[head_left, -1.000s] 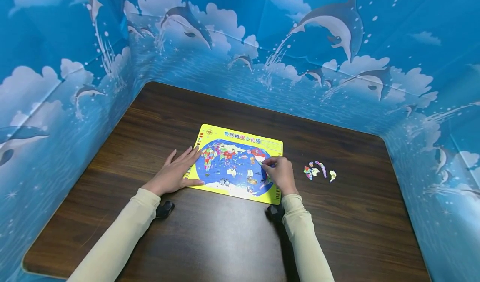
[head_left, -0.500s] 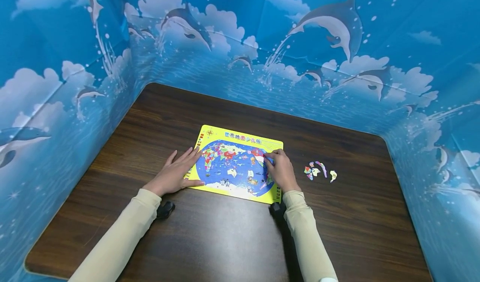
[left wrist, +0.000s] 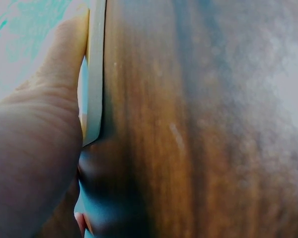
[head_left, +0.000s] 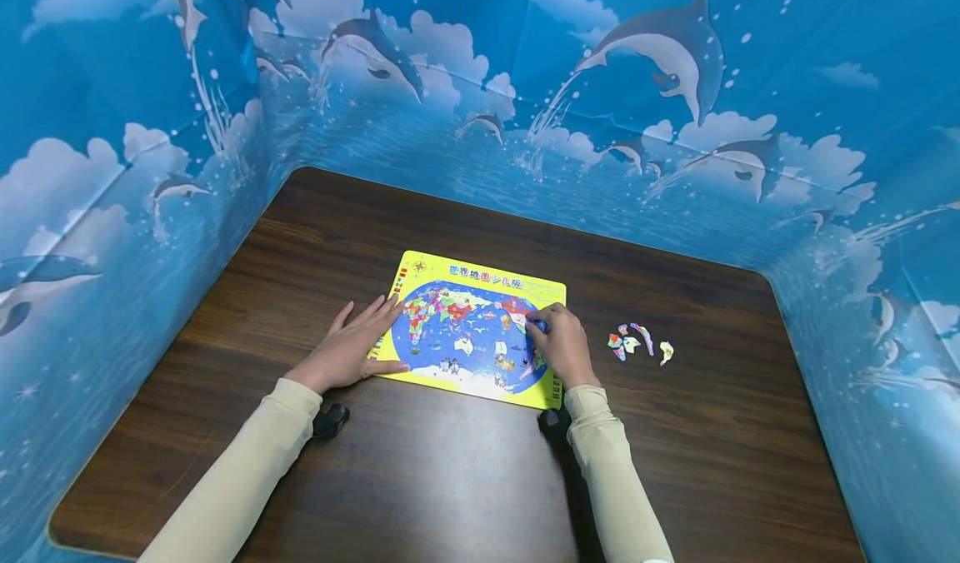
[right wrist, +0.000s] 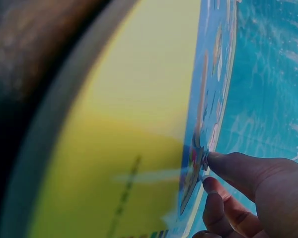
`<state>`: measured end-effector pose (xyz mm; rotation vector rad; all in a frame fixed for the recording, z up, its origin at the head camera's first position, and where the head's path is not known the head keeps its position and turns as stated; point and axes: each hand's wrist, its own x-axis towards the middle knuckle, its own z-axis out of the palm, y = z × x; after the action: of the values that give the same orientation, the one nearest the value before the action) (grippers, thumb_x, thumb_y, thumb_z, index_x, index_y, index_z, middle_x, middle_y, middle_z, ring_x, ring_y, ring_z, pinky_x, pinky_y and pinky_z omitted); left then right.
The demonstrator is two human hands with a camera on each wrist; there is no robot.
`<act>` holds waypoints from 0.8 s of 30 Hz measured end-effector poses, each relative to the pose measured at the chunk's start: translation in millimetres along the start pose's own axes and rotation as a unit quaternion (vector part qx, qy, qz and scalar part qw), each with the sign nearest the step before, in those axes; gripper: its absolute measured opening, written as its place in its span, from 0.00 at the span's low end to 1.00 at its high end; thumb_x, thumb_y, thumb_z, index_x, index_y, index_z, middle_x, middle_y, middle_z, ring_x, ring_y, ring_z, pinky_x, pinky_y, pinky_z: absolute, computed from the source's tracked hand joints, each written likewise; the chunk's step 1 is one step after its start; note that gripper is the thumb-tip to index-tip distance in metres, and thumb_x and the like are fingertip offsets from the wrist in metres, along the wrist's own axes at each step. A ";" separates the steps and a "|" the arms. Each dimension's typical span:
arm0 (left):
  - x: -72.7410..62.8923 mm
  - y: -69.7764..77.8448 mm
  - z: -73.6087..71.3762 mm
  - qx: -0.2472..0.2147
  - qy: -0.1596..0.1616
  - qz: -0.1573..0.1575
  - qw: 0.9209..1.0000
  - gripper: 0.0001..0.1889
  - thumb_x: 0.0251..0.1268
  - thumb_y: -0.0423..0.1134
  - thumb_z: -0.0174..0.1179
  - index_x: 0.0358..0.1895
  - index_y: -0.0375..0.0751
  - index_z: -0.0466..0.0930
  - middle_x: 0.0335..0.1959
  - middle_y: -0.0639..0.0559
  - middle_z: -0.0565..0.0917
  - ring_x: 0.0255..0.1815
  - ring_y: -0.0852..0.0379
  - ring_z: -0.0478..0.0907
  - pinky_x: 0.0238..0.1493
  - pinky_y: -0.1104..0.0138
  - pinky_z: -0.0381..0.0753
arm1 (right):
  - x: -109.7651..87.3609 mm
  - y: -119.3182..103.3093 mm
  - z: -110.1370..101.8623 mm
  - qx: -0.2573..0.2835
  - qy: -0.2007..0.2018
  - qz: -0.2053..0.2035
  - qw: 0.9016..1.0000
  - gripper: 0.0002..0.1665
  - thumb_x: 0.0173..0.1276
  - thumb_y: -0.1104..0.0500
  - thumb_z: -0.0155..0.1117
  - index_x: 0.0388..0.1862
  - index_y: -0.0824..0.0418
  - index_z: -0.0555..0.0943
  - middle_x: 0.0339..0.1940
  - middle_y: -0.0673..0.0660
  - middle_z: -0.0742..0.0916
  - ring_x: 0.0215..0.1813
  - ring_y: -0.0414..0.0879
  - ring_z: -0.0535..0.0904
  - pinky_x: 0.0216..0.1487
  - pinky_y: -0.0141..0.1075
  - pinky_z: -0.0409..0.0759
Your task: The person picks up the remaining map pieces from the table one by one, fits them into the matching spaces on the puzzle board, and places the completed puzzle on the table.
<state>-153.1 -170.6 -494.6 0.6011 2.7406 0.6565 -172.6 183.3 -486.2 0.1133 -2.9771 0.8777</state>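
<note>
A world map puzzle board [head_left: 480,271] with a yellow border and blue oceans lies on the dark wooden table. My left hand [head_left: 351,348] rests spread on the board's left edge, thumb at the near edge. In the left wrist view, the thumb [left wrist: 64,54] lies along the board's side [left wrist: 95,74]. Over the right part of the map, my right hand [head_left: 566,342] pinches a small blue puzzle piece [head_left: 537,323]. In the right wrist view, thumb and fingers meet at the board's surface, partly hiding that piece.
Several loose map puzzle pieces [head_left: 631,343] lie on the table [head_left: 720,396] to the right of the board. Black wrist gear [head_left: 330,421] sits under the left wrist. A blue dolphin-printed curtain [head_left: 480,130] stands around the table's far and side edges.
My right hand has shifted slightly right along the map, and the blue piece now shows at its fingertips. The left hand stays on the board's edge.
</note>
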 end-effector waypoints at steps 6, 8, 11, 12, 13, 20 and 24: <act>0.1 -0.1 1.0 -0.001 0.001 0.001 1.000 0.56 0.62 0.63 0.70 0.84 0.39 0.50 0.85 0.42 0.49 0.85 0.40 0.42 0.80 0.39 0.29 | -1.3 -0.7 1.4 -0.003 0.009 -0.011 1.000 0.13 0.72 0.58 0.71 0.50 0.64 0.90 0.45 0.60 0.86 0.40 0.51 0.81 0.41 0.45 0.81; 0.4 -0.5 1.4 0.001 0.001 0.001 1.000 0.56 0.62 0.63 0.70 0.84 0.39 0.50 0.85 0.42 0.49 0.85 0.40 0.42 0.80 0.39 0.29 | -1.1 -0.7 2.1 -0.007 0.008 -0.017 1.000 0.13 0.72 0.57 0.72 0.51 0.63 0.91 0.44 0.59 0.86 0.40 0.50 0.81 0.40 0.45 0.80; 0.9 -0.9 1.6 0.003 0.000 -0.001 1.000 0.56 0.62 0.63 0.70 0.84 0.40 0.50 0.85 0.42 0.49 0.85 0.40 0.42 0.80 0.39 0.29 | -1.0 -0.7 2.8 -0.014 0.004 -0.017 1.000 0.13 0.72 0.57 0.72 0.50 0.62 0.91 0.44 0.58 0.86 0.40 0.50 0.80 0.41 0.45 0.80; 1.0 -1.1 1.5 0.004 0.000 -0.001 1.000 0.56 0.61 0.63 0.70 0.84 0.40 0.50 0.85 0.42 0.49 0.85 0.40 0.42 0.80 0.39 0.29 | -0.7 -0.8 3.0 -0.015 0.005 -0.016 1.000 0.12 0.71 0.57 0.72 0.49 0.62 0.91 0.45 0.58 0.86 0.41 0.50 0.81 0.41 0.45 0.80; 1.1 -1.1 1.5 0.004 0.000 -0.001 1.000 0.56 0.61 0.64 0.70 0.84 0.40 0.50 0.85 0.42 0.49 0.85 0.40 0.42 0.80 0.39 0.29 | -0.9 -0.9 3.1 -0.016 0.005 -0.015 1.000 0.12 0.71 0.57 0.73 0.49 0.62 0.91 0.44 0.58 0.86 0.41 0.50 0.81 0.41 0.45 0.81; 0.5 -0.8 0.9 0.001 0.001 -0.001 1.000 0.56 0.62 0.63 0.70 0.84 0.40 0.50 0.85 0.42 0.49 0.86 0.41 0.42 0.80 0.39 0.29 | -1.5 -2.7 3.0 -0.014 0.011 -0.016 1.000 0.12 0.72 0.58 0.72 0.49 0.62 0.91 0.43 0.58 0.87 0.41 0.50 0.81 0.42 0.45 0.81; -0.2 -1.5 0.7 0.000 0.002 0.000 1.000 0.56 0.62 0.63 0.70 0.84 0.40 0.50 0.85 0.42 0.49 0.86 0.40 0.42 0.80 0.39 0.29 | -2.9 -5.5 1.7 -0.007 0.006 -0.007 1.000 0.17 0.71 0.56 0.73 0.54 0.63 0.89 0.45 0.60 0.86 0.39 0.51 0.80 0.42 0.44 0.81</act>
<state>-153.2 -171.6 -495.9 0.6000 2.7447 0.6569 -169.3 177.9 -484.8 0.1290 -2.9678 0.8529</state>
